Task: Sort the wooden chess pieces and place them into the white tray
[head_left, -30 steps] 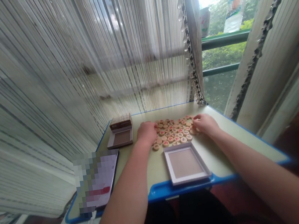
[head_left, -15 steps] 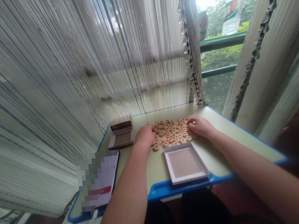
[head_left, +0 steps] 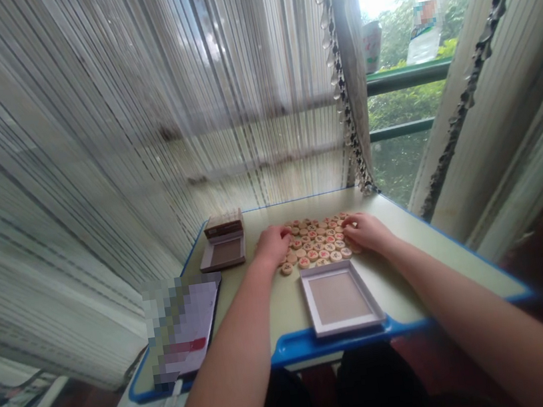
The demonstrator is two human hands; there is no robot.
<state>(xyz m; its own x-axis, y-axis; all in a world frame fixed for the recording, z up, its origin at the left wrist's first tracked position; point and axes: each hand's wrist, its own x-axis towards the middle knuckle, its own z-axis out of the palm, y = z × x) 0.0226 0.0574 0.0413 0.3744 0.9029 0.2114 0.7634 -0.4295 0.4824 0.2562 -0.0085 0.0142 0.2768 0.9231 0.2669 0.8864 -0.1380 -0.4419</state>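
Many round wooden Chinese chess pieces [head_left: 320, 240], some with red and some with dark characters, lie in a loose cluster on the table [head_left: 431, 262]. At the cluster's left edge, my left hand [head_left: 274, 245] has its fingers bent and closed on a chess piece mostly hidden by them. My right hand [head_left: 365, 231] is at the right edge, thumb and fingers curled round another piece, also largely covered. Just in front of the pieces lies a shallow open box tray [head_left: 308, 303], with nothing inside.
A second shallow box part [head_left: 224, 266] and a brown box [head_left: 224, 223] sit at the back left. A tablet-like device [head_left: 201, 314] with a cable lies at the left edge. String curtains [head_left: 245, 86] hang behind. A plastic bottle [head_left: 425, 40] and a can [head_left: 373, 48] stand on the window rail.
The view has shifted slightly, so everything sits a little further right. My left hand has moved slightly inward over the pieces; my right hand stays at the right edge, fingers a little more curled.
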